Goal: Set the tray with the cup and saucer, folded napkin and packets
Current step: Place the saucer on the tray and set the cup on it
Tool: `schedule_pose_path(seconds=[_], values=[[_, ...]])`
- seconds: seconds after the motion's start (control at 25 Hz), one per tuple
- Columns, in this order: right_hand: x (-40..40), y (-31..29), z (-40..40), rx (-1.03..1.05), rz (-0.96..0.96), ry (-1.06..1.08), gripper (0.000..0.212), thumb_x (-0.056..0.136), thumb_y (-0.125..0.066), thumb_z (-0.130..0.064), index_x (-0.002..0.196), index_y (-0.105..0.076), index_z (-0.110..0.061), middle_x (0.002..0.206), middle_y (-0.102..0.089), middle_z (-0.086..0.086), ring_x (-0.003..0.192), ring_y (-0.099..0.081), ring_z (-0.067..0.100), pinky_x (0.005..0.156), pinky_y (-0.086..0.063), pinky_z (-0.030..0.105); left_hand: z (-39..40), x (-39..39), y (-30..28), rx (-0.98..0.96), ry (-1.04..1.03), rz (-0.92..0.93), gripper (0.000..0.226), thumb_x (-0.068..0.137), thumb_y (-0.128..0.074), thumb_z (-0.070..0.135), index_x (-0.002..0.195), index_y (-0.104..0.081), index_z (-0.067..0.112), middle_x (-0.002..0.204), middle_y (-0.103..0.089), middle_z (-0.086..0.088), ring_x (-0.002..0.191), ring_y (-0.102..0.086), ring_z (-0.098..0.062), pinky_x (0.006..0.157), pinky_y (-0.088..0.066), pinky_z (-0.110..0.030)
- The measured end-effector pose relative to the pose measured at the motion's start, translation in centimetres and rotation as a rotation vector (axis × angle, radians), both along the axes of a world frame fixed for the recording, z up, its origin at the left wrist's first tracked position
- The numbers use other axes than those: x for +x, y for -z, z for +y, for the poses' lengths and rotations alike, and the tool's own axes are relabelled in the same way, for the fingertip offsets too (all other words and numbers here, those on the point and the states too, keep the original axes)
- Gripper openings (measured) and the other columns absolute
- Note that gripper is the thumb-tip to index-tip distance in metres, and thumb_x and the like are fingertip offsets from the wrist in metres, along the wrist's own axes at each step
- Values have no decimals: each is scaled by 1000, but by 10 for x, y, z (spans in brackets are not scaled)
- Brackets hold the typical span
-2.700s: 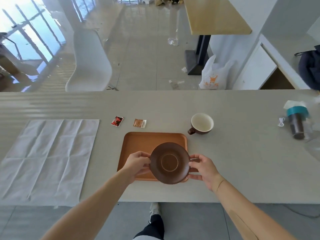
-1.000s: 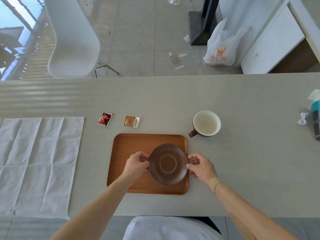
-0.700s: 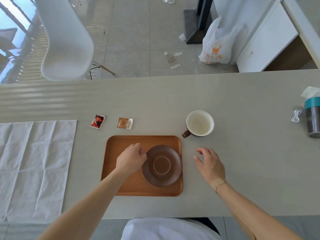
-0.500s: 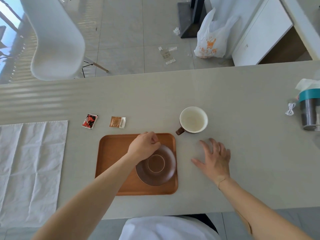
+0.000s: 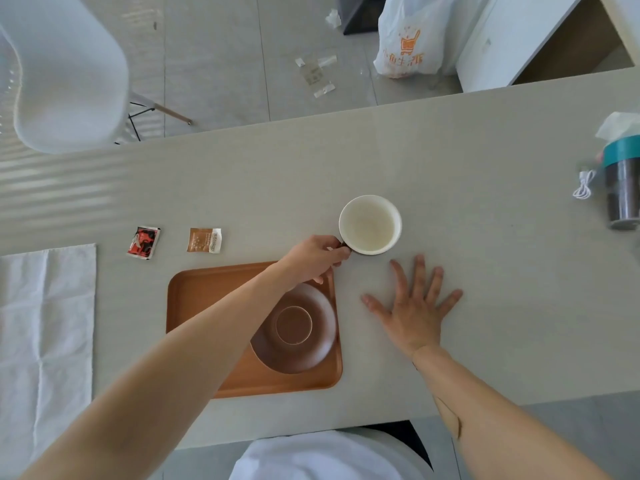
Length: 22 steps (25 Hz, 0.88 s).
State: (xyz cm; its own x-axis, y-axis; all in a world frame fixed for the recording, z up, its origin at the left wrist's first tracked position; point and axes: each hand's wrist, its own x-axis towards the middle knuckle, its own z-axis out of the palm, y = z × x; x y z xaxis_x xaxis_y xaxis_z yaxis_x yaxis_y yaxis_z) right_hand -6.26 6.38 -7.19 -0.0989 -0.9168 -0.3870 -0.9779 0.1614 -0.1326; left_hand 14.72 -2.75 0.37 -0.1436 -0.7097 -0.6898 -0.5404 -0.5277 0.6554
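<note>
The wooden tray (image 5: 207, 299) sits at the worktop's near edge, the saucer (image 5: 304, 337) in its right half. Past its far right corner stands the cup (image 5: 370, 224), rigid, breakable ceramic, probably light; the left hand (image 5: 313, 258) pinches its handle. The right hand (image 5: 414, 311) lies spread flat.

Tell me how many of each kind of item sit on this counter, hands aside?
Trays: 1
Saucers: 1
Cups: 1
Packets, red and brown: 2
Cloth napkins: 1
Tumblers: 1
White cables: 1
Total: 8
</note>
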Motion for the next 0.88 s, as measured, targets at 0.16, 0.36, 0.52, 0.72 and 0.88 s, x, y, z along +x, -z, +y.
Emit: schedule_pose_path(seconds=[0.16,0.36,0.52,0.72,0.88], values=[[4,2,4,-71,35,12,85,78,-18,-86,149,-13,-40,164,-3,5,147,3,39,108,6,74,-1,-4,-1,33,-62,72,24,95,-58,24,101,-65,2,89,-61,-5,64,-56,-15,56,-47,-28],[5,5,4,-122,66,39,81,79,-19,-84,148,-18,-40,163,-10,4,147,-1,36,111,4,71,0,-3,5,4,-71,91,14,93,-57,23,88,-62,11,84,-58,-2,58,-52,-17,50,-39,-26],[5,5,2,-147,45,66,78,80,-22,-83,146,-19,-42,163,-11,2,147,-3,35,112,3,70,3,2,11,-74,-84,78,24,95,-56,27,93,-61,3,82,-58,-2,64,-50,-21,50,-34,-28],[4,7,4,-190,31,80,76,80,-23,-83,145,-22,-44,162,-13,0,148,-5,34,113,1,69,14,26,2,-183,-100,142,23,93,-56,29,75,-59,14,62,-56,11,55,-51,-13,52,-35,-25],[3,9,5,-217,26,92,75,81,-21,-84,144,-23,-44,162,-14,0,147,-8,33,113,-1,69,41,66,-15,-224,-92,187,29,86,-56,35,76,-56,7,62,-54,7,59,-48,-15,52,-35,-23]])
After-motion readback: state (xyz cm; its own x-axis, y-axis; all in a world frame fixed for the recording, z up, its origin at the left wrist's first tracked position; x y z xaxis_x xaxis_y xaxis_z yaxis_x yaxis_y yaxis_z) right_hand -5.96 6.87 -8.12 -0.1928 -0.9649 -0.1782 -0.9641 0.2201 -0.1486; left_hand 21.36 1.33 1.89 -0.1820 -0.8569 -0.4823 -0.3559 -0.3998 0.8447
